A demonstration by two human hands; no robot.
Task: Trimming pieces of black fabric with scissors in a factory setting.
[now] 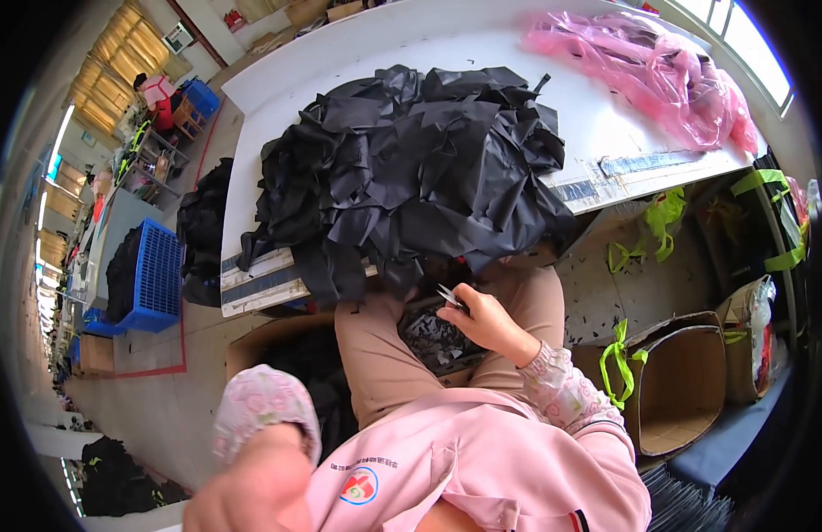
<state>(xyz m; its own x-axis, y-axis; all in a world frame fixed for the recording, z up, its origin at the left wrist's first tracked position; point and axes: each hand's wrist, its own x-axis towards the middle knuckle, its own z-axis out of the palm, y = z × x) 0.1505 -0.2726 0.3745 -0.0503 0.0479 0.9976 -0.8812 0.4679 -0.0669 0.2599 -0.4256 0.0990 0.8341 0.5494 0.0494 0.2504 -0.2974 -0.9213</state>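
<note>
My right hand (486, 320) is over my lap, its fingers closed around small thread snips (447, 293) whose pointed metal blades stick out to the upper left. Just beyond it, a big heap of black fabric pieces (411, 168) lies on the white table (597, 97), some hanging over the near edge toward my knees. My left hand (251, 486) is raised close to the camera at the lower left, away from the fabric. It is blurred and its fingers do not show clearly.
Pink plastic bag (646, 75) at the table's far right. Cardboard box (677, 390) with a green tie (616, 363) at my right. Dark scraps (442, 337) lie below, between my knees. Blue crate (149, 275) and more black fabric (207, 235) at left; another person (155, 93) farther back.
</note>
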